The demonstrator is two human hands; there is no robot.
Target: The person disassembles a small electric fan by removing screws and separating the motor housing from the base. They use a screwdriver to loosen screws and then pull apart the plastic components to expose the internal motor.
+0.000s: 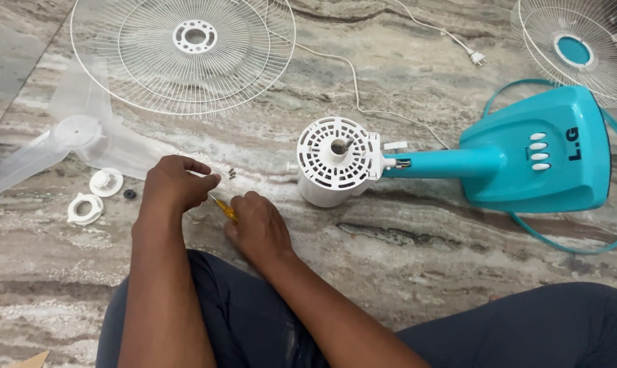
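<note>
The left hand point(175, 184) pinched something too small to make out; the right hand point(257, 228) was closed around a yellow-handled screwdriver point(223, 208) over the marble floor point(424, 232). Loose screws point(231, 174) lay just beyond. The fan was already stripped: blade point(83, 136), wire guards point(186, 48), plastic nuts point(94, 194) off; the motor housing point(335, 160) remained on its teal stand point(526, 153)

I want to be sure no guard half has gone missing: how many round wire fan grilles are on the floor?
2. One wire grille lies at top left, beyond the clear fan blade. The other grille is at top right, behind the teal fan base, partly cut off by the frame.
</note>
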